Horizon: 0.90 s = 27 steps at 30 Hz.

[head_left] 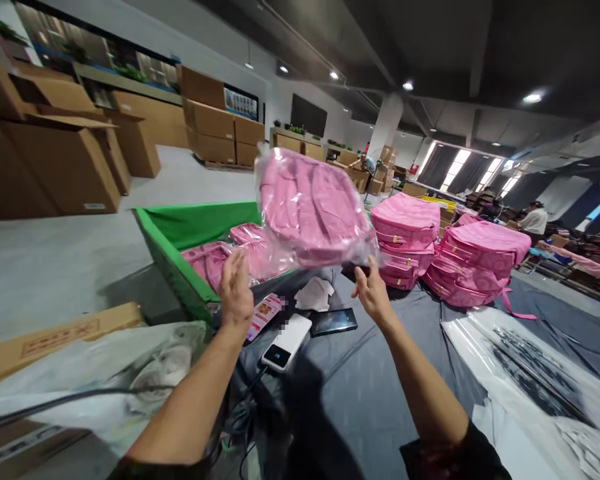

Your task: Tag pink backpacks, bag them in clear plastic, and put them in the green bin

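A pink backpack in a clear plastic bag (313, 200) is in the air above the near edge of a green-lined bin, tilted. My left hand (236, 293) is raised at its lower left, open with fingers stretched out, holding nothing. My right hand (373, 290) is below the bag's lower right corner, fingers apart; its fingertips are close to the plastic, and I cannot tell whether they touch. Inside the green bin (190, 217) lie several more pink bagged backpacks (207, 260). Between my hands on the dark cloth are a lit phone (265, 313), a white power bank (286, 341) and a dark phone (334, 322).
Stacked pink backpacks (405, 240) stand to the right, beside another pink stack (477, 260). Clear plastic bags (530, 373) lie at the right front. A crumpled white tissue (314, 293) is near the phones. Cardboard boxes (55, 160) fill the left; a person (534, 219) is far right.
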### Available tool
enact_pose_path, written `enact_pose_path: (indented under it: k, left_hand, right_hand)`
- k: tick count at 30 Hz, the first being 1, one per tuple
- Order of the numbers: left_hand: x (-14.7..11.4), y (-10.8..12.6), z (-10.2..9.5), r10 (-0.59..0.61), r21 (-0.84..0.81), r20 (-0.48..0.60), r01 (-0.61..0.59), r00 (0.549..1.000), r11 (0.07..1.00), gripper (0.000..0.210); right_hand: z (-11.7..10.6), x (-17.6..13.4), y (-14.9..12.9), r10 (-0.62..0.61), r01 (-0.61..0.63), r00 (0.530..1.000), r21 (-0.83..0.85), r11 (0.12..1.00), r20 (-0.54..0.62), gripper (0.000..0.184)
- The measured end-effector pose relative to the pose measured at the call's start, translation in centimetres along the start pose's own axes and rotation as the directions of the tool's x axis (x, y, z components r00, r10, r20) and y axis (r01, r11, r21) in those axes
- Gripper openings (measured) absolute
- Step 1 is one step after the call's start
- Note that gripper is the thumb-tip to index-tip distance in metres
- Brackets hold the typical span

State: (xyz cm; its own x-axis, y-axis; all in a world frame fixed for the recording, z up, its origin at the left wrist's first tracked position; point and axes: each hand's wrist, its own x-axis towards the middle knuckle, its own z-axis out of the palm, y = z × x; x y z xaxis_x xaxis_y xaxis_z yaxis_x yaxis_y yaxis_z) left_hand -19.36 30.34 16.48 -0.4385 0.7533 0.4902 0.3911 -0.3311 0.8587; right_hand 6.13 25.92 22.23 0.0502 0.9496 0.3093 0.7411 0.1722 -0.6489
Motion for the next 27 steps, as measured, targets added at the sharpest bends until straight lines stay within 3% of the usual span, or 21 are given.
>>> enact_pose_path:
  k: [3,6,9,12,15,18,22,25,27]
  left_hand:
    - [-3.2,-3.6,-1.4,0.028,0.219,0.017,-0.031,0.999,0.975,0.038]
    - [-7.9,-7.3,-2.3,0.105,0.540,0.211,-0.206,0.972,0.816,0.039]
    - [-9.3,-9.4,-1.5,0.029,0.655,0.352,-0.268,0.936,0.706,0.044]
    - [-7.3,-9.2,1.0,-0.117,0.683,0.412,-0.221,0.903,0.697,0.047]
    - [-5.5,-6.8,4.3,-0.103,0.619,0.463,-0.238,0.880,0.749,0.045]
    - [-7.2,-3.7,7.6,0.017,0.443,0.580,-0.333,0.815,0.833,0.043]
    - [-14.7,-1.7,11.2,0.198,0.146,0.745,-0.445,0.637,0.884,0.042]
    - [-20.5,-3.4,12.8,0.379,-0.056,0.809,-0.583,0.449,0.811,0.048]
    - [-22.9,-5.7,13.7,0.511,-0.141,0.780,-0.695,0.361,0.705,0.051]
  right_hand:
    - [1.5,-1.5,-1.3,-0.121,0.137,0.968,-0.060,0.989,0.220,0.051]
    - [3.7,-6.8,1.3,-0.151,0.255,0.882,-0.183,0.949,0.446,0.041]
    - [4.3,-11.0,6.1,-0.033,0.184,0.876,-0.271,0.945,0.481,0.034]
    - [2.7,-11.6,10.3,0.051,0.056,0.914,-0.250,0.967,0.403,0.034]
    - [-0.1,-9.4,12.9,0.064,-0.018,0.947,-0.147,0.989,0.314,0.043]
    - [-2.9,-5.4,14.5,0.122,-0.113,0.967,-0.050,0.992,0.225,0.046]
    - [-6.0,2.0,16.0,0.239,-0.237,0.969,-0.041,0.971,0.058,0.036]
    - [-8.4,8.5,17.0,0.249,-0.259,0.963,-0.093,0.961,-0.106,0.027]
    - [-10.1,12.6,17.4,0.227,-0.258,0.949,-0.126,0.958,-0.218,0.025]
